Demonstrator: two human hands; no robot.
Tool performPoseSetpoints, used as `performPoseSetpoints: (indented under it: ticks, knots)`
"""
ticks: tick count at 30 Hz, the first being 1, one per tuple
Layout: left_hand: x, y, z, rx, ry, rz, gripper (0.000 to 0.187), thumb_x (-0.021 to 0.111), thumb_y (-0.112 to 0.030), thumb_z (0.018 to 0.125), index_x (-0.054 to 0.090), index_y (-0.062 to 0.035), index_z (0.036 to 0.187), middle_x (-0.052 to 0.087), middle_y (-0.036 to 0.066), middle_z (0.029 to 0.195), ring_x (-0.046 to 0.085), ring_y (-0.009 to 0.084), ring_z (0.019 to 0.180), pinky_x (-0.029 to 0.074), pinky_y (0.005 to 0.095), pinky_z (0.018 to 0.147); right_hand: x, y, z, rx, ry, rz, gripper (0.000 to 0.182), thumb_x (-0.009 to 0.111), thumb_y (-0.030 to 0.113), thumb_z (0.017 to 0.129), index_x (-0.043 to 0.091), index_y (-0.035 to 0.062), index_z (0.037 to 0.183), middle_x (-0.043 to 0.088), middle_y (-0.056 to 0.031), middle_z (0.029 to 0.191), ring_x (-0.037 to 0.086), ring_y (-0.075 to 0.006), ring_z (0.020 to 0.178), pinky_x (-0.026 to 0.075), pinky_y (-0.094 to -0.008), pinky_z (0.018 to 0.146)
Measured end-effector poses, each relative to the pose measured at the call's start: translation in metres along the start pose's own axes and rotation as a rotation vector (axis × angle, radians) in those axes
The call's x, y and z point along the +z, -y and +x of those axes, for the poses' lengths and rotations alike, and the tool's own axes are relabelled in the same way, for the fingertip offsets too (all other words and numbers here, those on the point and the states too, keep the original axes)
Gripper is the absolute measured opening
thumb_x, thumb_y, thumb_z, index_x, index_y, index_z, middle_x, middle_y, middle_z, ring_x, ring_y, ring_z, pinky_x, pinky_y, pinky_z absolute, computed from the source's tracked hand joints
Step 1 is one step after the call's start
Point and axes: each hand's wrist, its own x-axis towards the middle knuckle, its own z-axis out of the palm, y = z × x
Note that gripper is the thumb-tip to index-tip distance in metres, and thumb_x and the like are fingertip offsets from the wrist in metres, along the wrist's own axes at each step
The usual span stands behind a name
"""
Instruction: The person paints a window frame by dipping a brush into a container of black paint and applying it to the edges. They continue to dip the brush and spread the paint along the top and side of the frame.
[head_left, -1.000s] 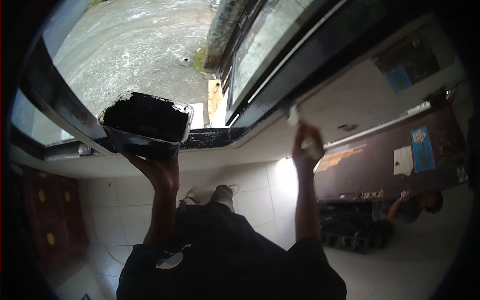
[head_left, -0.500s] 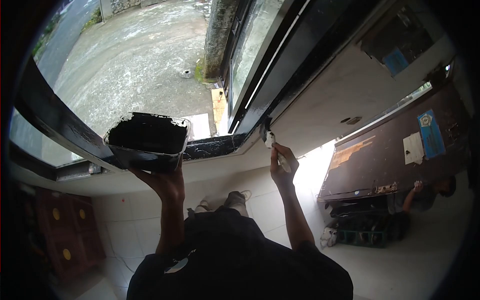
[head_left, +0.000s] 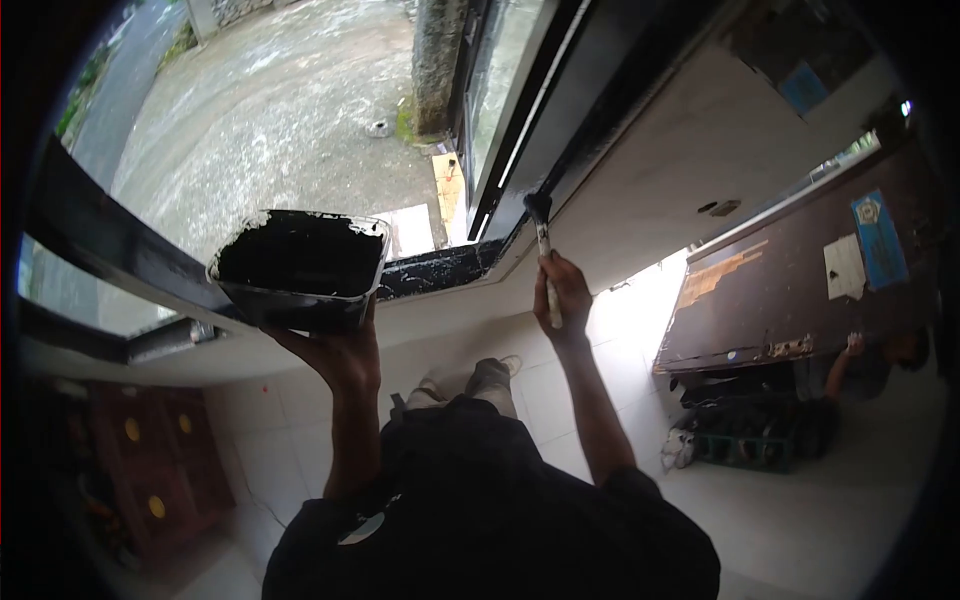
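My left hand (head_left: 345, 355) supports a clear plastic tub (head_left: 300, 312) from below and the side. Black paint (head_left: 300, 258) coats its inside and ragged rim. My right hand (head_left: 562, 292) is closed round the pale, paint-spotted handle of a paintbrush (head_left: 543, 235). The brush's dark bristles point up and meet the black window frame (head_left: 575, 150) at its right-hand upright, near the lower corner. Along the bottom of the frame, the black sill (head_left: 435, 272) has pale scuffs. What lies in the tub's depth is too dark to make out.
An opened glass pane (head_left: 490, 110) stands outward beside the upright. A white wall (head_left: 660, 200) adjoins the frame. To the right are a brown door-like panel (head_left: 790, 290), a green crate (head_left: 745, 450) and another person (head_left: 860, 375). A dark red cabinet (head_left: 160, 460) stands lower left.
The brush has moved up along the right upright, and its handle now stands more upright. The view has shifted slightly; the tub stays in my left hand.
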Motion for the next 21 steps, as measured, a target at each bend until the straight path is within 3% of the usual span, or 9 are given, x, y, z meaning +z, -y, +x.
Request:
performPoseSetpoints:
  ticks: [4,9,13,14,16,18,20,21]
  knots:
    - [-0.001,-0.003,0.0,-0.027,0.02,-0.06,0.081,0.036,-0.073,0.087,0.016,-0.0269,0.151,0.022,0.008,0.153,0.029,0.0335,0.138,0.029,0.0588,0.111,0.024,-0.003,-0.025,0.085,0.06,0.041,0.02,0.066,0.002,0.08,0.065,0.0053,0.1,0.065,-0.0142,0.093,0.067,-0.0289,0.085,0.056,-0.0365,0.072]
    - [0.002,-0.006,-0.002,-0.026,-0.027,-0.04,0.081,0.035,-0.073,0.087,0.016,-0.0263,0.151,0.021,0.007,0.154,0.028,0.0325,0.139,0.026,0.0578,0.113,0.028,-0.006,-0.041,0.268,0.281,0.091,0.015,0.064,-0.001,0.083,0.064,0.003,0.098,0.066,-0.015,0.093,0.067,-0.0295,0.085,0.054,-0.035,0.074]
    - [-0.019,-0.008,-0.009,-0.077,-0.121,0.016,0.082,0.029,-0.075,0.088,0.016,-0.0248,0.151,0.029,0.005,0.151,0.037,0.0263,0.133,0.035,0.0511,0.106,0.015,-0.012,-0.023,0.052,0.173,0.099,0.013,0.062,0.0,0.086,0.063,0.001,0.099,0.065,-0.0138,0.095,0.066,-0.0264,0.088,0.053,-0.0331,0.077]
    - [-0.028,-0.008,-0.016,-0.064,-0.147,0.089,0.082,0.029,-0.075,0.088,0.016,-0.0239,0.151,0.03,0.005,0.15,0.038,0.0254,0.132,0.036,0.0489,0.104,0.011,-0.018,-0.012,-0.009,0.106,0.08,0.015,0.063,0.0,0.086,0.063,0.0016,0.101,0.065,-0.0138,0.094,0.066,-0.0269,0.085,0.054,-0.0331,0.073]
    - [-0.041,-0.007,-0.033,-0.09,-0.299,0.12,0.082,0.027,-0.075,0.089,0.017,-0.0221,0.151,0.032,0.004,0.149,0.039,0.0235,0.13,0.036,0.0443,0.105,-0.012,-0.021,0.026,-0.034,-0.035,-0.04,0.011,0.061,0.004,0.09,0.063,-0.0005,0.1,0.066,-0.0119,0.092,0.066,-0.0233,0.084,0.055,-0.0319,0.073]
    - [-0.033,-0.013,-0.045,-0.076,-0.124,-0.011,0.083,0.026,-0.074,0.089,0.016,-0.0199,0.151,0.034,0.003,0.148,0.04,0.0227,0.13,0.035,0.041,0.107,-0.045,0.004,0.08,-0.152,-0.169,-0.151,0.012,0.06,0.006,0.092,0.063,0.0001,0.102,0.067,-0.0118,0.091,0.067,-0.0213,0.08,0.057,-0.0306,0.073]
    - [-0.031,-0.019,-0.057,-0.023,-0.102,0.007,0.082,0.024,-0.073,0.09,0.015,-0.0192,0.151,0.033,0.004,0.148,0.039,0.0227,0.131,0.034,0.0406,0.108,-0.074,0.03,0.114,-0.308,-0.333,-0.216,0.014,0.059,0.01,0.093,0.063,-0.0017,0.101,0.066,-0.0131,0.092,0.068,-0.0208,0.081,0.059,-0.0319,0.074]
    - [-0.032,-0.022,-0.061,-0.025,-0.071,0.027,0.081,0.022,-0.073,0.091,0.014,-0.0185,0.151,0.031,0.004,0.149,0.037,0.0228,0.133,0.033,0.0402,0.109,-0.083,0.041,0.122,-0.286,-0.385,-0.161,0.017,0.057,0.012,0.095,0.062,-0.0028,0.101,0.066,-0.0142,0.093,0.068,-0.0212,0.082,0.059,-0.0328,0.074]
